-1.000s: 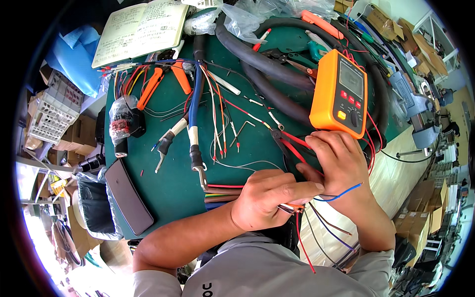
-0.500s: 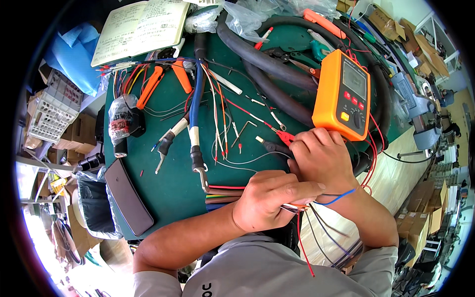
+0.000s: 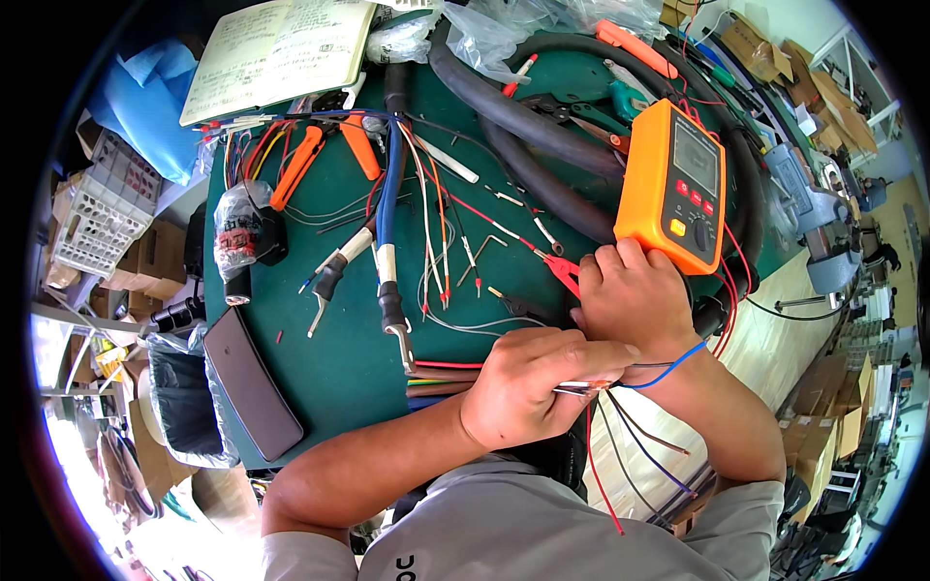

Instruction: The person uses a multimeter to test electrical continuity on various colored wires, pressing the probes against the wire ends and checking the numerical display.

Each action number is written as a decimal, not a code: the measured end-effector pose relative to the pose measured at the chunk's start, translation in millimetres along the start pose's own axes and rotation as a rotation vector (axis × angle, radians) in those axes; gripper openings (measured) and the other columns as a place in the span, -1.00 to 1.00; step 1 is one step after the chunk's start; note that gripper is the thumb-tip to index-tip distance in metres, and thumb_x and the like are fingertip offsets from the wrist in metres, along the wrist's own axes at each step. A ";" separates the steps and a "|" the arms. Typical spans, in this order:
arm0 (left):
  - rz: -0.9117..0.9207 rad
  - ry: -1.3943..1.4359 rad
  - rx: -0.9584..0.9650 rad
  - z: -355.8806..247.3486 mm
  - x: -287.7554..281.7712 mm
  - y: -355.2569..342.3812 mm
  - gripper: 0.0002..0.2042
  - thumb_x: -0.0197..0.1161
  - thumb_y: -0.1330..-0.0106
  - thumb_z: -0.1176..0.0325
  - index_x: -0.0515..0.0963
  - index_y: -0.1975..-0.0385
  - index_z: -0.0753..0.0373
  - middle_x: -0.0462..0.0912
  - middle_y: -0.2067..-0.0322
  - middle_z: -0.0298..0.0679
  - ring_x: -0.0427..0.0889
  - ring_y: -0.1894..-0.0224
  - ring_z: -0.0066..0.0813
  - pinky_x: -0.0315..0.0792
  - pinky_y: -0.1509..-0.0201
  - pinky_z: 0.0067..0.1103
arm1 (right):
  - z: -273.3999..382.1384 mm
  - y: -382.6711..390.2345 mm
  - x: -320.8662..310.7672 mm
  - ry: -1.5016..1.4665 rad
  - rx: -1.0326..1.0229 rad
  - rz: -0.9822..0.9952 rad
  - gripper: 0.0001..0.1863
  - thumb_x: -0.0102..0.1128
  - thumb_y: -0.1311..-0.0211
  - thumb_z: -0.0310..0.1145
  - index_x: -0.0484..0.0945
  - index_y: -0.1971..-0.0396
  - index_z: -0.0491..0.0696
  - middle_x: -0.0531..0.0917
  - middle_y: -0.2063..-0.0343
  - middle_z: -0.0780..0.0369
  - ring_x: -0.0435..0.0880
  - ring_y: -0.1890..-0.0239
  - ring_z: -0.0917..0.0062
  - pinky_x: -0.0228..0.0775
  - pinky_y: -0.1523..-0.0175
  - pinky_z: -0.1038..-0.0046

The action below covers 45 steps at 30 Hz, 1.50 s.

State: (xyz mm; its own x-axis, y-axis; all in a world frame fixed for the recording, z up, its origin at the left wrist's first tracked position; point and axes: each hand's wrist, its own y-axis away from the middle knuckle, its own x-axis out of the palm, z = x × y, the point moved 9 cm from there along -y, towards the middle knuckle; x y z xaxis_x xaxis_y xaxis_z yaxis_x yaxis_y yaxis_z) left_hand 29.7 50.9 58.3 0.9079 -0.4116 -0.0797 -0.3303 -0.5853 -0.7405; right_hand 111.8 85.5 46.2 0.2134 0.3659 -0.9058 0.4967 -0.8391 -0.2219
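My left hand [image 3: 531, 380], near the front table edge, is closed round a bunch of thin wires [image 3: 587, 386]; their loose red, blue and dark ends hang below it. Just beyond, my right hand [image 3: 635, 302] has its fingers curled downward, hiding whatever they hold. A red alligator clip [image 3: 563, 272] meets its fingertips, with its nose against a red wire. A blue wire [image 3: 670, 368] crosses the right wrist. Partly covered by the hands lies a black clip-like piece [image 3: 528, 308]. Behind the right hand stands an orange meter [image 3: 668, 189] with a grey screen.
Thick black cable [image 3: 542, 174] coils across the back of the green table [image 3: 358, 407]. Lugged cables [image 3: 389, 305] and orange-handled pliers [image 3: 297, 169] lie left of centre. An open notebook [image 3: 276, 58], a dark flat case [image 3: 252, 385] and a plastic-wrapped item [image 3: 235, 232] sit further left.
My right hand's fingers have shifted a little away from me, and the left hand has moved slightly right. The loose wires below have swung slightly. The view has shifted a little.
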 end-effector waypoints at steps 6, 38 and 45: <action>-0.008 0.019 -0.019 2.4 -1.3 1.3 -0.81 0.25 -0.19 0.59 0.51 0.20 0.34 0.69 0.32 -0.15 0.58 0.57 -0.40 0.47 0.48 -0.56 | 3.5 0.8 -4.7 -0.007 0.003 0.061 -0.90 0.17 0.07 -0.35 0.53 0.56 -0.05 0.54 0.58 0.31 0.48 0.32 0.47 0.26 0.29 0.45; -0.059 0.048 -0.003 3.2 -5.0 2.0 -0.82 0.23 -0.19 0.60 0.51 0.22 0.34 0.69 0.32 -0.13 0.52 0.63 -0.44 0.41 0.55 -0.58 | 1.7 -41.7 -15.9 0.386 -0.096 0.067 -0.89 0.14 0.05 -0.37 0.62 0.53 -0.04 0.51 0.59 0.36 0.40 0.30 0.56 0.18 0.22 0.53; -0.051 0.044 -0.044 3.7 -5.7 1.3 -0.86 0.23 -0.21 0.58 0.53 0.24 0.34 0.69 0.33 -0.15 0.55 0.60 -0.42 0.45 0.51 -0.58 | 2.1 -45.8 -12.0 0.325 -0.103 0.048 -0.89 0.13 0.02 -0.38 0.61 0.54 -0.05 0.53 0.58 0.35 0.40 0.31 0.55 0.19 0.22 0.52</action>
State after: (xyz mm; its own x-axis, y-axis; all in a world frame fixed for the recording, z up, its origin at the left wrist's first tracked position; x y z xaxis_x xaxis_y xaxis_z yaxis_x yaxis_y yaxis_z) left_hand 25.0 55.1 55.3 0.9118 -0.4104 -0.0122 -0.2957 -0.6358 -0.7130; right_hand 84.7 118.7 66.5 0.4872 0.4505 -0.7481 0.5585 -0.8193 -0.1296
